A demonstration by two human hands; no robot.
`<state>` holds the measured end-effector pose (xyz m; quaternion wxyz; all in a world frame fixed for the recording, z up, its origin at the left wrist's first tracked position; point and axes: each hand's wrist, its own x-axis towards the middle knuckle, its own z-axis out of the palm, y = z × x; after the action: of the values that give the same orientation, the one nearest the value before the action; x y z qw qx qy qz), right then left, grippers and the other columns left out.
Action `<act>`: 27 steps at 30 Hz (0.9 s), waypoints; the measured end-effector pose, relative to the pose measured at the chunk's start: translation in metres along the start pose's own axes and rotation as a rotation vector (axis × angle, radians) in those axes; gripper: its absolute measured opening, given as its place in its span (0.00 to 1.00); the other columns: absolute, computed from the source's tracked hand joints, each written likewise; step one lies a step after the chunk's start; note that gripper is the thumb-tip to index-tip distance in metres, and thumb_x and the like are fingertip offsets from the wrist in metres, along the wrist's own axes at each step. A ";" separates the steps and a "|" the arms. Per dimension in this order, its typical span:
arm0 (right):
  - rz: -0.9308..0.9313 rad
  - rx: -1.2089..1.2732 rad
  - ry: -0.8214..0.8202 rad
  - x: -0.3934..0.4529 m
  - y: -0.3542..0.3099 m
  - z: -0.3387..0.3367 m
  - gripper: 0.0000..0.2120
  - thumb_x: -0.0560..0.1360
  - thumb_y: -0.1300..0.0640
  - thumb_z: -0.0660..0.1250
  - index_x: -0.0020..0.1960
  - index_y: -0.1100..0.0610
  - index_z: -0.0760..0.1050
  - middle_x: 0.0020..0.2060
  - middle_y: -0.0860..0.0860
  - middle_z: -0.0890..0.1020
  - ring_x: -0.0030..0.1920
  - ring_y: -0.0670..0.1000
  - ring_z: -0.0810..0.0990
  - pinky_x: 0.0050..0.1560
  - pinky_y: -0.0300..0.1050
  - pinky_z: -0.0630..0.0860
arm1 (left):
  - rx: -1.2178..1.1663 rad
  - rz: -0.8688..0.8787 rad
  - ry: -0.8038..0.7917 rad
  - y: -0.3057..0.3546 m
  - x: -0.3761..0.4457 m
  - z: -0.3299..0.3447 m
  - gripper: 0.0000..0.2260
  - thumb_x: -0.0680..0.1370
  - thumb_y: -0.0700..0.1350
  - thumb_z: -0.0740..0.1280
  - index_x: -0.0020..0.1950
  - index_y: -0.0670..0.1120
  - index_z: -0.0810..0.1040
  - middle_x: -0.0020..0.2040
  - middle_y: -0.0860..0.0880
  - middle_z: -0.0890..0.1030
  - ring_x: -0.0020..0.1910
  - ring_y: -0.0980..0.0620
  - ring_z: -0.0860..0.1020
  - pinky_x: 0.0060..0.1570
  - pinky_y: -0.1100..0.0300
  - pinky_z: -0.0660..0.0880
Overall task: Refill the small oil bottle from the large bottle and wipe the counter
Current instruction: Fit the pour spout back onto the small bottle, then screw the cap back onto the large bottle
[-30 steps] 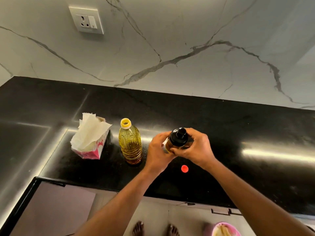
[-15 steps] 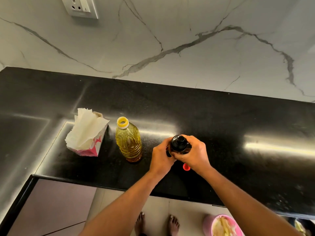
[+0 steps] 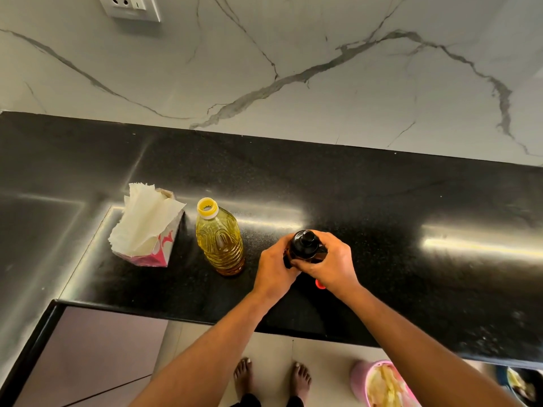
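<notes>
The small oil bottle (image 3: 304,247), dark with a black cap on top, stands on the black counter (image 3: 382,218). My left hand (image 3: 274,268) wraps its body from the left and my right hand (image 3: 333,265) grips it from the right, near the cap. The large bottle (image 3: 219,239) of yellow oil stands uncapped to the left, with its yellow neck ring showing. A small red cap (image 3: 320,284) lies on the counter, partly hidden under my right wrist. A pink box with white tissues (image 3: 147,227) pulled up stands further left.
A marble wall with a white socket (image 3: 129,7) rises behind the counter. The counter's front edge runs below my wrists, above a tiled floor and my bare feet. A pink bin (image 3: 379,383) stands on the floor at lower right.
The small bottle has come down from above the counter onto it, both hands still around it. The red cap, once in plain sight, is now half covered by my right wrist.
</notes>
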<state>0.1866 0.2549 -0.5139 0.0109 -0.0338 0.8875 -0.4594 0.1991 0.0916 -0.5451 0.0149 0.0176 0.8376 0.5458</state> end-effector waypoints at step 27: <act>0.233 -0.406 -0.047 -0.041 0.029 -0.008 0.14 0.70 0.54 0.81 0.54 0.54 0.85 0.46 0.46 0.81 0.45 0.43 0.79 0.43 0.34 0.74 | 0.181 0.283 0.768 0.079 -0.062 -0.151 0.44 0.67 0.48 0.86 0.75 0.36 0.67 0.70 0.39 0.72 0.67 0.39 0.74 0.61 0.41 0.77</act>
<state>0.2260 0.2812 -0.5335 0.0773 0.0568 0.9591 -0.2663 0.2553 -0.0172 -0.4112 -0.3753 -0.0711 0.8161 0.4336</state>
